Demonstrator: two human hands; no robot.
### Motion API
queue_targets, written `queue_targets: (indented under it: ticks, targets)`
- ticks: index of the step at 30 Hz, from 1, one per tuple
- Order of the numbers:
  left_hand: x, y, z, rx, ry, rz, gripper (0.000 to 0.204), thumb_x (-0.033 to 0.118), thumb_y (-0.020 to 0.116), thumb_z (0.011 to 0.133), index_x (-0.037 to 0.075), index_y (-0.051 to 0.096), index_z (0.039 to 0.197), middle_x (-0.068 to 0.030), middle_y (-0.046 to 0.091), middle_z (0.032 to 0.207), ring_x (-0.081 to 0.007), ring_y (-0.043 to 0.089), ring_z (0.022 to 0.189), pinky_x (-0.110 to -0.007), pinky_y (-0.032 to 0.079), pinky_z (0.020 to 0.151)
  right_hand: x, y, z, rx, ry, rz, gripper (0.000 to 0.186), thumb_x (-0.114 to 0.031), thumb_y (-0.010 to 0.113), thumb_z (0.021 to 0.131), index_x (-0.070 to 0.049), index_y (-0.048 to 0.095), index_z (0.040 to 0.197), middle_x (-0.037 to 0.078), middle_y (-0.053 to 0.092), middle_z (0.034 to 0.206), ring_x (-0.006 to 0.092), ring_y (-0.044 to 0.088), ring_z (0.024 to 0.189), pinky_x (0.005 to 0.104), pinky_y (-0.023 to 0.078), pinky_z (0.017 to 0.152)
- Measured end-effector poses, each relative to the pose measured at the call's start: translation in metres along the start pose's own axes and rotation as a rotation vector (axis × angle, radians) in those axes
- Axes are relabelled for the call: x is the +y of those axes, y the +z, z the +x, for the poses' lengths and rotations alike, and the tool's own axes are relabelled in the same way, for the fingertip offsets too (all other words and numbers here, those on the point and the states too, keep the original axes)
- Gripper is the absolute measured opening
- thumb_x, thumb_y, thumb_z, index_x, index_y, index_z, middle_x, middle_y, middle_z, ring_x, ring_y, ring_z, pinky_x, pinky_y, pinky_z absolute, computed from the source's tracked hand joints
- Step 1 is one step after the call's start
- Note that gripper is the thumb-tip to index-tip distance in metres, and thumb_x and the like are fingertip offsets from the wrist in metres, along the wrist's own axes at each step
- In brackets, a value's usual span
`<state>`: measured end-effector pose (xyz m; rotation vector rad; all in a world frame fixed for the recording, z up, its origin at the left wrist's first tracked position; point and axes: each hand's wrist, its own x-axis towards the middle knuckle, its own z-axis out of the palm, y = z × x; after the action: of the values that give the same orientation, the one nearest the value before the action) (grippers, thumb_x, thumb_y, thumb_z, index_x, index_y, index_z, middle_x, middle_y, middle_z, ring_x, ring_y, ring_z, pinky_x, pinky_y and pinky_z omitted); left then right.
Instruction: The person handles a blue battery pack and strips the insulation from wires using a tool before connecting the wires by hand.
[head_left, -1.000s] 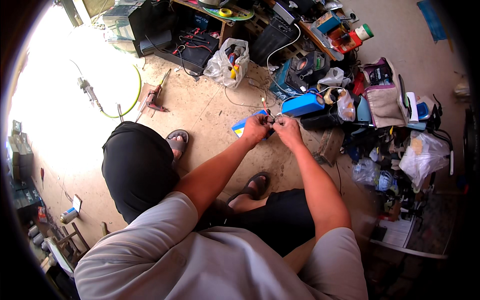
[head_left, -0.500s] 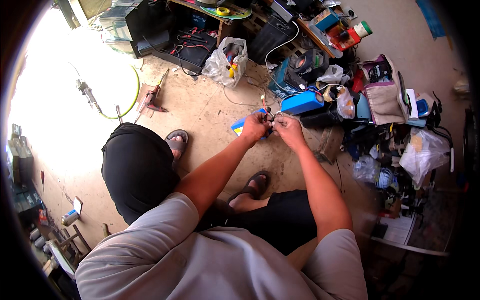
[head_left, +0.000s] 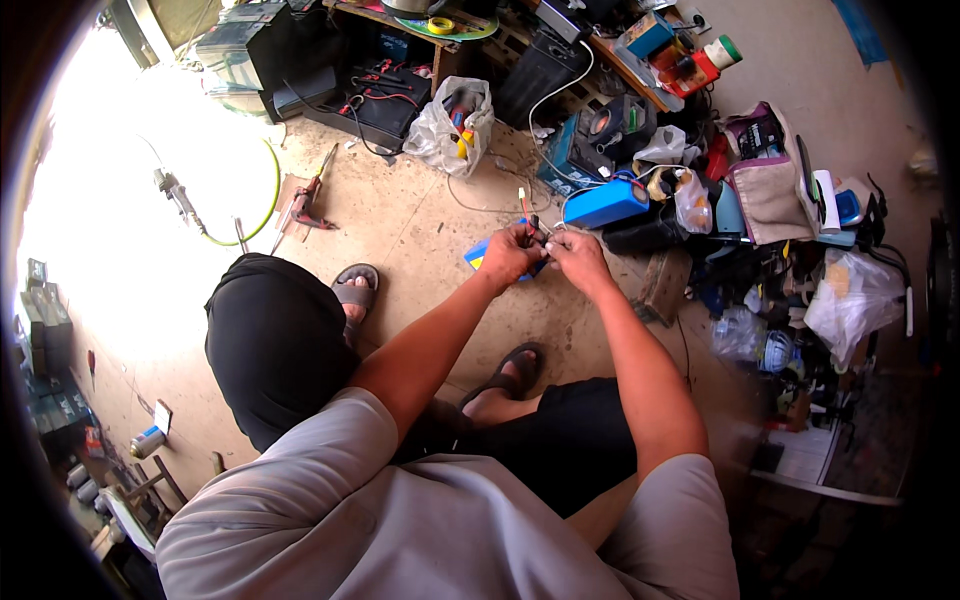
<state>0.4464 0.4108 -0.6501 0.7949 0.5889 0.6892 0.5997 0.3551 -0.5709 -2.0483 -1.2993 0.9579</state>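
Note:
My left hand (head_left: 508, 256) is closed in a pinch on thin wires (head_left: 534, 222), which rise past the fingertips to a small pale connector. Close beside it, my right hand (head_left: 580, 262) pinches at the same wires, its fingertips almost meeting the left ones. The exact wire ends between the fingers are too small to make out. Beneath the hands lies a blue battery pack (head_left: 476, 256) on the floor, partly hidden by my left hand. A second blue battery pack (head_left: 606, 203) rests just beyond my right hand.
A white plastic bag (head_left: 450, 122) with tools stands ahead, near black batteries (head_left: 375, 105). A red-and-black drill (head_left: 308, 205) lies at the left by a green hose (head_left: 277, 180). Boxes, bags and a beige-purple bag (head_left: 768, 190) crowd the right. A wooden block (head_left: 664, 285) sits nearby.
Both hands stay at the same spot, with only slight finger movement at the wires. The whole view has shifted slightly.

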Motion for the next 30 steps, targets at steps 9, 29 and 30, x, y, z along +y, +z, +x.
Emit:
queue_targets:
  ticks: [9, 29, 30]
  targets:
    - [0.001, -0.009, 0.000, -0.113, -0.108, 0.006, 0.019, 0.001, 0.072, 0.091, 0.005, 0.071, 0.110, -0.0002, 0.068, 0.083, -0.0088, 0.058, 0.061, -0.024, 0.046, 0.056, -0.005, 0.005, 0.007, -0.035, 0.412, 0.251, 0.015, -0.010, 0.066, 0.090, -0.001, 0.072, 0.100, 0.009, 0.073, 0.093, 0.0202, 0.073, 0.082, 0.0349, 0.060, 0.072]
    - [0.008, -0.002, 0.012, 0.079, -0.011, 0.374, 0.009, 0.008, 0.072, 0.089, -0.001, 0.071, 0.092, -0.0074, 0.071, 0.077, -0.0146, 0.067, 0.061, -0.031, 0.056, 0.058, -0.005, 0.020, -0.017, 0.136, -0.009, -0.056, 0.035, -0.004, 0.067, 0.085, 0.001, 0.066, 0.119, 0.015, 0.076, 0.106, 0.0244, 0.074, 0.092, 0.0348, 0.057, 0.081]
    - [0.011, 0.000, 0.014, 0.094, 0.013, 0.450, 0.009, 0.008, 0.073, 0.086, -0.001, 0.071, 0.088, -0.0073, 0.070, 0.073, -0.0142, 0.066, 0.060, -0.031, 0.055, 0.057, -0.005, 0.021, -0.019, 0.154, -0.009, -0.115, 0.033, -0.006, 0.068, 0.085, 0.000, 0.066, 0.118, 0.015, 0.076, 0.105, 0.0261, 0.074, 0.093, 0.0361, 0.057, 0.081]
